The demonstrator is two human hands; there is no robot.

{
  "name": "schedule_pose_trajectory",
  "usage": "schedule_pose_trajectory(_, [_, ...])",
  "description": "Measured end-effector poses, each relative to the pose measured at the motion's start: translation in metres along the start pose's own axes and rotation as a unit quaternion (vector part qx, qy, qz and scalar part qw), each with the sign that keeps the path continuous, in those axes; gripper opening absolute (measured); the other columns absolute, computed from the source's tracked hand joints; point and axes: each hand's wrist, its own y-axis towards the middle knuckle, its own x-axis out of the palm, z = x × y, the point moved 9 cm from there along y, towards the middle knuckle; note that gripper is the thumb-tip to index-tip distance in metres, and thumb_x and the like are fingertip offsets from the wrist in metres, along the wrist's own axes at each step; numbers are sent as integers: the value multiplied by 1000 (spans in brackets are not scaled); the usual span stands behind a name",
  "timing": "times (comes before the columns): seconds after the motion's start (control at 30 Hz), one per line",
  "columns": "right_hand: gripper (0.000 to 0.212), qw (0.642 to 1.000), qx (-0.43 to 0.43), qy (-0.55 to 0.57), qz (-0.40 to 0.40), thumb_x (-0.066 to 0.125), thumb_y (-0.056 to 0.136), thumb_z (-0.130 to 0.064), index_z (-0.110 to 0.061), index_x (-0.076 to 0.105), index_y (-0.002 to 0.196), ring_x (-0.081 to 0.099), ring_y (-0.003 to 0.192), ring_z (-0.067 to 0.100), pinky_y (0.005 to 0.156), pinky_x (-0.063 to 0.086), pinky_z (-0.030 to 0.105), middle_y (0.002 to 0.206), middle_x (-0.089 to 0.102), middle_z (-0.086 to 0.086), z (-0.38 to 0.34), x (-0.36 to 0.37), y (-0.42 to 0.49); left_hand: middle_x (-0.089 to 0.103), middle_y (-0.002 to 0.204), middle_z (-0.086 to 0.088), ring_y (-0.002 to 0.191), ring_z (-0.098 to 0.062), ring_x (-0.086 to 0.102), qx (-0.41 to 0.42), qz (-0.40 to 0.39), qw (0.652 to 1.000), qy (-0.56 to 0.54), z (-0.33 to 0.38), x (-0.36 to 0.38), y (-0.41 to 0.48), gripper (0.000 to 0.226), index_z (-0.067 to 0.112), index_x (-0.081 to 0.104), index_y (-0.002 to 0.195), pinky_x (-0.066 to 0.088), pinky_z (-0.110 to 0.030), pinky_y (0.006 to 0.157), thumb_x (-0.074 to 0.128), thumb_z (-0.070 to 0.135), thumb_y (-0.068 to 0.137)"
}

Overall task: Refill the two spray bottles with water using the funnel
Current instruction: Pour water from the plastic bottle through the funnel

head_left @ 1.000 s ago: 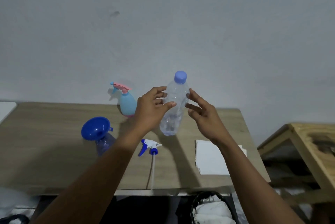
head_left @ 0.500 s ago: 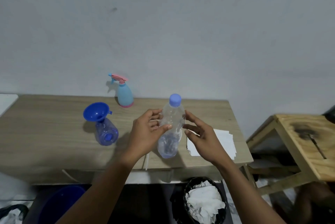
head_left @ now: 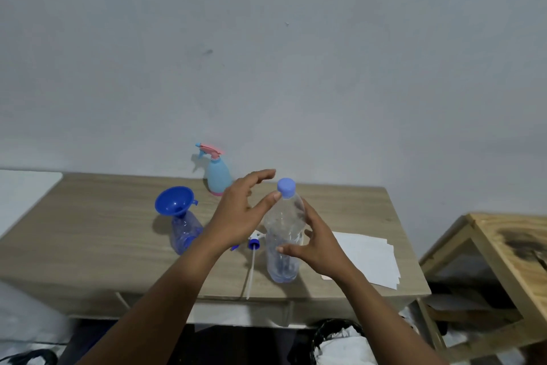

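A clear water bottle (head_left: 284,234) with a blue cap (head_left: 286,187) stands upright near the table's front edge. My right hand (head_left: 316,243) wraps its body from the right. My left hand (head_left: 239,210) hovers at the top with fingers spread, its thumb tip touching just under the cap. A blue funnel (head_left: 174,202) sits in the neck of a clear blue spray bottle (head_left: 185,231) to the left. That bottle's blue-and-white spray head (head_left: 254,243) lies on the table behind my left wrist. A light blue spray bottle (head_left: 219,176) with a pink trigger stands by the wall.
White paper sheets (head_left: 370,258) lie on the wooden table (head_left: 88,231) to the right of the bottle. A black bin (head_left: 337,341) with white waste sits under the table's front edge. A wooden stool (head_left: 509,258) stands to the right.
My left hand has let go of the bottle's body and risen to the cap. My right hand has closed around the bottle, which now sits lower, by the table's front edge.
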Motion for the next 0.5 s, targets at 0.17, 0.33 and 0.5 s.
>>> schedule_pose_trajectory(0.17, [99, 1000, -12, -18, -10, 85, 70, -40, -61, 23, 144, 46, 135, 5, 110, 46, 38, 147, 45, -20, -3, 2, 5, 60, 132, 22, 130, 3, 46, 44, -68, 997, 4, 13, 11, 13, 35, 33, 61, 132, 37, -28, 112, 58, 22, 99])
schedule_pose_trajectory(0.33, [99, 999, -20, -49, -11, 84, 76, -29, -49, 21, 151, 51, 127, 8, 105, 49, 43, 137, 50, -19, 1, 0, 5, 66, 118, 22, 122, 1, 53, 6, -64, 997, -44, 10, 13, 16, 30, 32, 71, 119, 42, -33, 111, 68, 19, 92])
schedule_pose_trajectory(0.5, [97, 997, -28, -67, -2, 82, 79, -30, -50, 19, 151, 51, 127, 6, 105, 49, 40, 136, 51, -20, 2, 2, 5, 67, 113, 16, 108, -13, 55, -6, -2, 1000, -12, 8, 7, 12, 27, 53, 71, 103, 47, -42, 101, 77, 38, 81])
